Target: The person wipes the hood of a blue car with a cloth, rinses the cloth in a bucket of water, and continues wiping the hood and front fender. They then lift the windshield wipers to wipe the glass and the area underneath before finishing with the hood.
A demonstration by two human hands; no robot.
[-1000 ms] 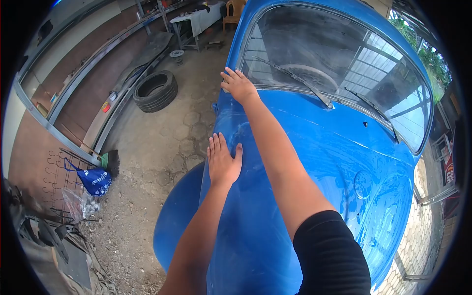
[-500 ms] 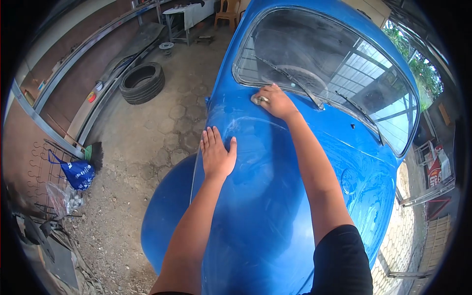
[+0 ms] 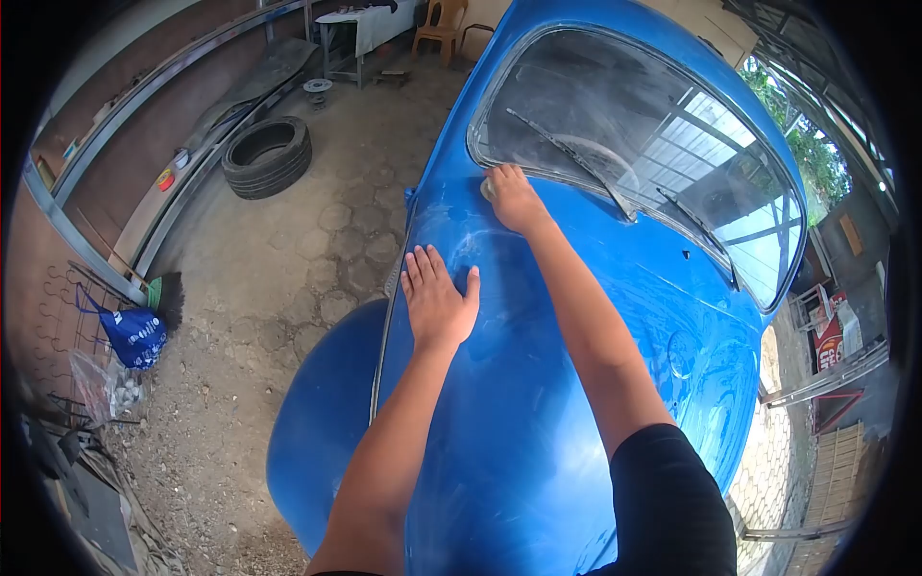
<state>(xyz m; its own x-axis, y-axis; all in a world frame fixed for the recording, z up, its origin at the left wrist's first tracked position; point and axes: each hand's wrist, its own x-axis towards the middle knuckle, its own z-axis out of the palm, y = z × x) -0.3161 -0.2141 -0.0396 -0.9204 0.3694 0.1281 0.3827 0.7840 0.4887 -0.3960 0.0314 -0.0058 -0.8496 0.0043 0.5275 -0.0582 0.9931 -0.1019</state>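
My left hand (image 3: pixel 441 305) lies flat on the blue car body (image 3: pixel 509 374), fingers stretched out, near the left edge of the hood. Just below the lower left corner of the windshield (image 3: pixel 615 106), my right hand (image 3: pixel 519 204) is closed on a pale wadded cloth (image 3: pixel 488 190) and presses it to the paint. Most of the cloth is hidden under the fingers. Whitish smears (image 3: pixel 469 242) show on the paint between the two hands. A wiper (image 3: pixel 576 158) rests on the glass beyond my right hand.
The rounded fender (image 3: pixel 322 422) bulges out at the left. On the paved floor lie a loose tire (image 3: pixel 267 158) and, nearer, a blue bag (image 3: pixel 133 336) by a wire rack. A table (image 3: pixel 370 29) and an orange chair (image 3: pixel 442 31) stand at the back.
My right hand has slid the cloth left along the windshield's lower edge. My left hand has shifted slightly right in view, still flat on the body. The view has tilted a little.
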